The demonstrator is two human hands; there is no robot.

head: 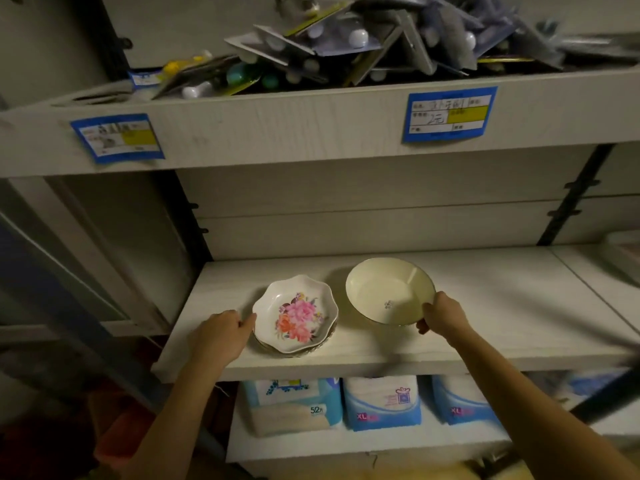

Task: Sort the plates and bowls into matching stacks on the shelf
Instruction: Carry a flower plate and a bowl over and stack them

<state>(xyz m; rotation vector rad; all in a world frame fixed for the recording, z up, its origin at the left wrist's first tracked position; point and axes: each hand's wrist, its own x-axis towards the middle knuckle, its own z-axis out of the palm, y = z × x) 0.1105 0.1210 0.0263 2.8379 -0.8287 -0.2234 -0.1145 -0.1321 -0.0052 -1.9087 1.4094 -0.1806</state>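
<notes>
Cream bowl (389,294), gripped and tilted by the right hand (443,315), needs setting down right of the floral plates (296,315), which the left hand (221,332) steadies.

Single head-worn wide-angle view, looking forward and down into a shelving unit. Close range: both forearms reach in from the bottom edge. Middle shelf (485,306) fills centre frame just beyond the left hand (221,332) and right hand (445,315); edges bow from lens distortion.

1 cream bowl (388,294), 1 floral plate stack (294,315), 2 price tags (450,114), 3 pkgs (382,401) below.
</notes>
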